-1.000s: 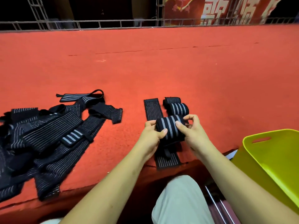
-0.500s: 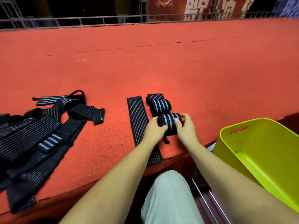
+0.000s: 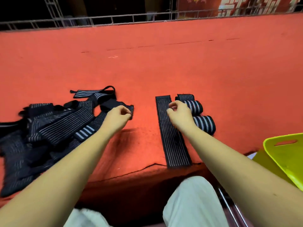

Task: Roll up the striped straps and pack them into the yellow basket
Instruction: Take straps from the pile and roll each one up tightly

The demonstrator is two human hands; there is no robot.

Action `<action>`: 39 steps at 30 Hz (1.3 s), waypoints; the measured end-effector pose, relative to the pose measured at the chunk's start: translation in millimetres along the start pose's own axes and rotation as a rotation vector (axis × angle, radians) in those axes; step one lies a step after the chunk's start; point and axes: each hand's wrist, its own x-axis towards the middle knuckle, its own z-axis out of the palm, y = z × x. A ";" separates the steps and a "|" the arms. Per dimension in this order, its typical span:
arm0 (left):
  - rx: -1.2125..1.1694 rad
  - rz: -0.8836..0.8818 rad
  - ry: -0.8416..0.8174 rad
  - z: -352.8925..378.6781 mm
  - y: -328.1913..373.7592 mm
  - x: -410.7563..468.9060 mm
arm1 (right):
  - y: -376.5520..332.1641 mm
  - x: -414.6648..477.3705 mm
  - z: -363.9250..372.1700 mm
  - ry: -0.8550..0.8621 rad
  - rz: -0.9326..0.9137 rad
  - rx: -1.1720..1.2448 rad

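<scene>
A pile of loose black straps with white stripes (image 3: 49, 126) lies on the red carpet at the left. My left hand (image 3: 117, 117) pinches the end of one strap (image 3: 132, 110) at the pile's right edge. One strap (image 3: 174, 145) lies flat and straight in the middle. To its right three rolled straps (image 3: 205, 124) sit in a row on the carpet. My right hand (image 3: 178, 116) hovers over the flat strap beside the rolls, fingers curled, holding nothing. The yellow basket (image 3: 278, 154) stands tilted at the lower right, below the carpet's edge.
The red carpet (image 3: 180, 66) stretches far ahead to a metal railing (image 3: 114, 18). Its front edge drops off just before my knees (image 3: 193, 202). Metal chair tubes (image 3: 229, 207) show at the lower right.
Both hands let go of the third roll, which now lies beside the other two. My left hand moved left to the pile and took a strap end. My right hand shifted left over the flat strap.
</scene>
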 end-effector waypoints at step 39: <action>-0.543 0.375 -0.210 -46.9 3.1 -31.0 | -114.3 3.8 -20.3 -0.748 -0.105 0.529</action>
